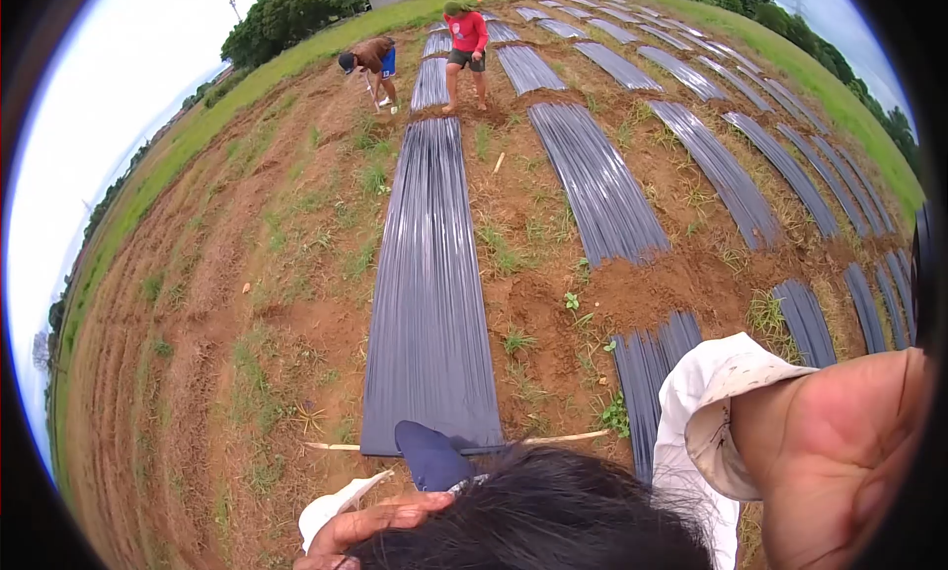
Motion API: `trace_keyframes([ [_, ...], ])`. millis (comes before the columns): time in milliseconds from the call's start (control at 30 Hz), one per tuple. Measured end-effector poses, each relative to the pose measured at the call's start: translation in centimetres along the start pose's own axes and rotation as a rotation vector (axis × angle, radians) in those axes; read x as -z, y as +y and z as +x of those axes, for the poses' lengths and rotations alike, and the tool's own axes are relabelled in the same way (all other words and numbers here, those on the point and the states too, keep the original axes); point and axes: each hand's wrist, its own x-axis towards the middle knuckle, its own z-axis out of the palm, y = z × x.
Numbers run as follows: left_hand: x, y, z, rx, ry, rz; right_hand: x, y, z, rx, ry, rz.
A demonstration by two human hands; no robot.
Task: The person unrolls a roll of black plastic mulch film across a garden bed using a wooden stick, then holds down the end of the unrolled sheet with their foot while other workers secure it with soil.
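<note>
My right hand [839, 451] looms large at the right edge, close to the lens, its palm showing and its fingers cut off or hidden. A loose white sleeve [706, 402] with a cream cuff surrounds that wrist. At the bottom left, my left hand [380, 523] has its visible fingers stretched out against dark hair [533, 521]; nothing shows in it. A dark blue rounded piece [431, 458], possibly a cap brim, juts out ahead of the hair. Just beyond lies the near end of a long black plastic sheet [430, 303], with a wooden stick [568, 438] across it.
Two people work farther up the row: one in a red shirt [465, 32] stands, another in a brown shirt [374, 54] bends down. More plastic-covered beds [597, 185] run along the right. Bare brown soil [197, 353] with weeds lies left. Trees [296, 22] and a building stand behind.
</note>
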Motion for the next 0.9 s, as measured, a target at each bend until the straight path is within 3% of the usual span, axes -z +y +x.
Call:
trace_keyframes([
  [267, 7.6, 4.9, -14.1, -0.034, 0.191, 0.318, -0.1, -0.2, -0.2, -0.015, -0.025, -0.013],
  [433, 1.5, 1.8, 1.8, -0.110, 0.156, 0.252, -0.5, 0.2, 0.8, 0.001, -0.016, 0.026],
  [467, 0.3, 1.4, 3.8, -0.149, 0.209, 0.271, -0.5, 0.3, 1.1, 0.006, -0.010, 0.034],
  [533, -0.4, 2.3, 7.0, -0.108, 0.006, 0.158, -0.5, 0.4, 2.0, 0.022, -0.003, 0.042],
  [667, -3.2, 6.2, 10.0, -0.190, 0.014, 0.017, 0.1, 0.2, 4.3, 0.072, 0.023, 0.057],
  [800, -3.3, 10.1, 9.4, -0.386, -0.066, 0.045, 1.1, -0.1, 6.7, 0.122, 0.037, 0.098],
  [900, -4.1, 12.3, 9.7, -0.715, -0.096, 0.067, 1.6, -0.2, 8.3, 0.151, 0.018, 0.102],
])
